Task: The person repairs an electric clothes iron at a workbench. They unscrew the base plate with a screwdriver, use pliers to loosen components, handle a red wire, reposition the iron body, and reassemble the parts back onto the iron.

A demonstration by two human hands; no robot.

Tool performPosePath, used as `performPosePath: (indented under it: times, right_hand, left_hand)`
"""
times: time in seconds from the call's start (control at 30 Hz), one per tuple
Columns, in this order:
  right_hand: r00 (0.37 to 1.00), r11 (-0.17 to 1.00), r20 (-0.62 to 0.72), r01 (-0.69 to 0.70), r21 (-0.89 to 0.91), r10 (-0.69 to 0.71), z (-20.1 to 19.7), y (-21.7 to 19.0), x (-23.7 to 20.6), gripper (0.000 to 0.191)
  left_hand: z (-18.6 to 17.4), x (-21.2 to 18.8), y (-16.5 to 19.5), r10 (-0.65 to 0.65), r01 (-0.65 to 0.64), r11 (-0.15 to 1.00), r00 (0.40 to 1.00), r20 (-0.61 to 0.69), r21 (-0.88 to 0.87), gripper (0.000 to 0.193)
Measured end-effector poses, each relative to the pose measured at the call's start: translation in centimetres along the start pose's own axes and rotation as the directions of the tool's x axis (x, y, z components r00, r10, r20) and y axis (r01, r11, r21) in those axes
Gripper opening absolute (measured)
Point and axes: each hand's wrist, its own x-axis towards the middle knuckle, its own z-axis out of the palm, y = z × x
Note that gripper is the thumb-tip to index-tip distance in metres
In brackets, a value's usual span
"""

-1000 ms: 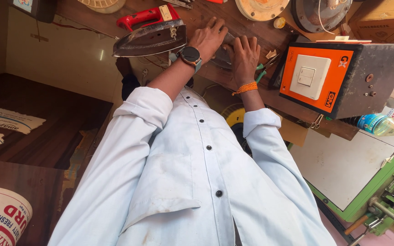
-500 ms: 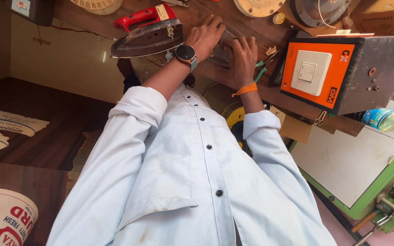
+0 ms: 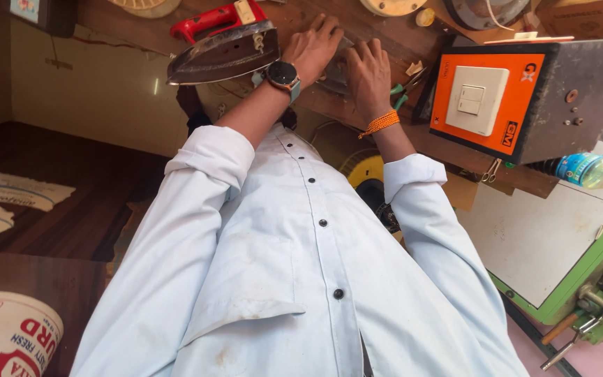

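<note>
My left hand (image 3: pixel 313 47), with a black watch on its wrist, lies on the wooden workbench (image 3: pixel 357 28) with its fingers curled over a dark grey flat part (image 3: pixel 334 73). My right hand (image 3: pixel 368 70), with an orange thread at the wrist, grips the same part from the other side. The two hands almost touch. Just left of my left wrist is an old clothes iron (image 3: pixel 221 52) with a red handle, its grey soleplate facing me. My white buttoned shirt fills the lower part of the view.
An orange and grey switch box (image 3: pixel 518 98) stands right of my right hand, with green-handled pliers (image 3: pixel 405 91) beside it. A plastic bottle (image 3: pixel 591 171) and a green machine (image 3: pixel 594 279) are at the right. A printed tub (image 3: pixel 8 338) is at the bottom left.
Both hands stay on the dark part by the iron. Only the view has shifted a little.
</note>
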Motion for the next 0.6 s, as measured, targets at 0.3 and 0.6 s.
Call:
performPosePath:
  times: [0.3,0.6]
  right_hand:
    - [0.998,0.996,-0.016,-0.059,0.072,0.06,-0.7,0.4,0.6,0.025]
    - [0.995,0.889,0.016,-0.092,0.449,0.094,0.3,0.4,-0.3,0.014]
  left_hand:
    - [0.0,0.3,0.2,-0.041,0.04,0.999,0.998,0.038,0.032,0.08]
    - [0.4,0.3,0.1,-0.048,0.047,0.998,0.998,0.03,0.03,0.082]
